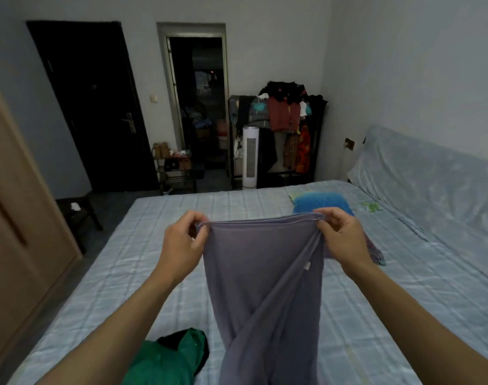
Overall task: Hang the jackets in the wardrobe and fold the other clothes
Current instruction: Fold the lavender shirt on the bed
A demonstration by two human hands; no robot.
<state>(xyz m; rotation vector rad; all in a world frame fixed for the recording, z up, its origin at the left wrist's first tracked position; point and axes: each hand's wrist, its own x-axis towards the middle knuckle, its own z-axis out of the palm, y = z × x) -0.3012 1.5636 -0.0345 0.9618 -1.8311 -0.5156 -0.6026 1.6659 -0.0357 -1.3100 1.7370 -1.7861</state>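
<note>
Step in hand: the person holds up a grey-purple garment (265, 273) by one hemmed edge, to spread it before folding; it looks like a T-shirt or a similar top, but the kind is not sure.
Left hand (181, 243): its grip is closed on the left corner of the hem, with the cloth pinched between thumb and fingers.
Right hand (340, 240): its grip is closed on the right corner of the same hem, where some cloth is bunched under the fingers.
Where the garment is: in the air above the bed (153, 273), between the two hands; the lower part hangs down, twisted, and goes out of the view at the bottom.
How to do it well: the twist should come out first, probably with a light shake while the hem is kept tight, and the bunched cloth at the right corner should be let out so both sides hang even.
Where to lay it: the free part of the bed just in front seems best, away from the green garment (170, 357) near the left forearm and the blue pillow (323, 202) behind the right hand.
Risk: if the garment is laid down while twisted, the fold will likely keep creases.
Other clothes: a clothes rack (281, 134) stands full at the far wall, well apart.
</note>
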